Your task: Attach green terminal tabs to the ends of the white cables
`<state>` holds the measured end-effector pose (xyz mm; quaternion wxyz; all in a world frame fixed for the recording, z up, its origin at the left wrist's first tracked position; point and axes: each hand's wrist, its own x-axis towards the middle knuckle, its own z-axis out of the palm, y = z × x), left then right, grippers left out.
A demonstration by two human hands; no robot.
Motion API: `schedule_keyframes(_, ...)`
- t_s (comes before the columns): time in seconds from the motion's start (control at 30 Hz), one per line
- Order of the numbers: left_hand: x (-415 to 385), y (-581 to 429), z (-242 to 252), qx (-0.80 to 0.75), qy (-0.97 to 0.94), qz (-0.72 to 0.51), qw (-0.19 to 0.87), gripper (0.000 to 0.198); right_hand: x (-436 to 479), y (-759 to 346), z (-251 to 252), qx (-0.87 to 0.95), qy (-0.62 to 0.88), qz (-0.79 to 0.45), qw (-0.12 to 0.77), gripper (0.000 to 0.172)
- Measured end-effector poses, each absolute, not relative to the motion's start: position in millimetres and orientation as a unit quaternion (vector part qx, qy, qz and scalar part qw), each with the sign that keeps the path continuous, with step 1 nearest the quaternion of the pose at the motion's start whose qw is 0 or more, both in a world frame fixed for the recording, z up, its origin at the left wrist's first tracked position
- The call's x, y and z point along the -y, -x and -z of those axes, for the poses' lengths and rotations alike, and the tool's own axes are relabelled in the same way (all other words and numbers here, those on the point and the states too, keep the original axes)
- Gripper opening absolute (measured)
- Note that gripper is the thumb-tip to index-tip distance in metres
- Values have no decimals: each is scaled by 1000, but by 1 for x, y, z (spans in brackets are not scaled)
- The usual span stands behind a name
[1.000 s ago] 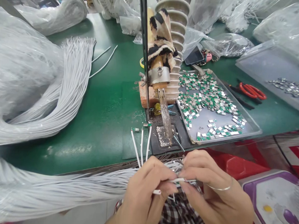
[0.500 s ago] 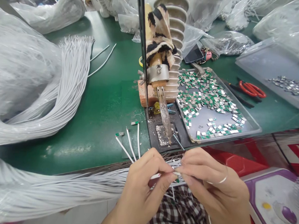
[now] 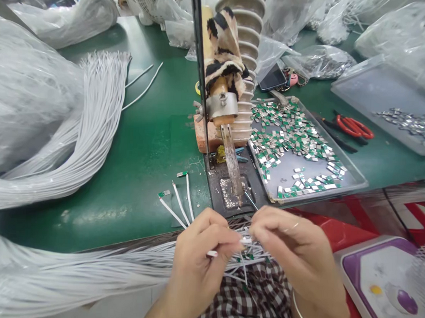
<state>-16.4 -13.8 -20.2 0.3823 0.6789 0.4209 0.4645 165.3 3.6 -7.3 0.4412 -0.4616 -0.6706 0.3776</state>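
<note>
My left hand (image 3: 203,258) pinches a white cable (image 3: 212,254) between thumb and fingertips, just past the table's front edge. The cable's far tip points toward my right hand (image 3: 296,253), whose thumb and fingers are closed together; what they hold is hidden. Under both hands runs a thick bundle of white cables (image 3: 128,264), some with small green boards at their ends, across a checked cloth on the lap. Close by on the table, several cable ends (image 3: 181,202) stick up, two carrying small green-and-silver connector boards (image 3: 164,193).
A soldering iron (image 3: 232,165) is clamped tip-down over a dark, solder-spattered base (image 3: 224,204), beside a ribbed hose (image 3: 244,51). Right of it lies a tray (image 3: 353,185) of connector boards, then red-handled pliers (image 3: 353,126) and a clear bin (image 3: 362,84). Bagged cables (image 3: 101,110) lie left.
My right fingertips have drawn slightly up and away from the left ones, opening a small gap at the cable's tip. The whole view has shifted a little.
</note>
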Motion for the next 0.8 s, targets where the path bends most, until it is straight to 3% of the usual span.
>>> schedule_keyframes(0.07,14,16,23,-432,-670,-466,384,17,-21,-171,12,683,560,-194,427,17)
schedule_keyframes(0.13,14,15,25,-433,-663,-455,408,16,-44,-177,17,683,663,-33,304,18)
schedule_keyframes(0.17,14,14,25,-433,-658,-451,420,16,-54,-180,20,682,692,-10,235,17)
schedule_keyframes(0.27,12,9,27,-444,-639,-453,436,14,-75,-187,27,691,700,-13,183,9)
schedule_keyframes(0.47,6,3,28,-490,-547,-492,467,15,-60,-187,27,676,688,-22,265,8)
schedule_keyframes(0.63,3,-1,25,-490,-514,-507,490,16,-18,-159,17,669,548,-214,454,8)
schedule_keyframes(0.8,1,-5,22,-493,-501,-524,481,17,-4,-140,15,664,512,-255,482,12)
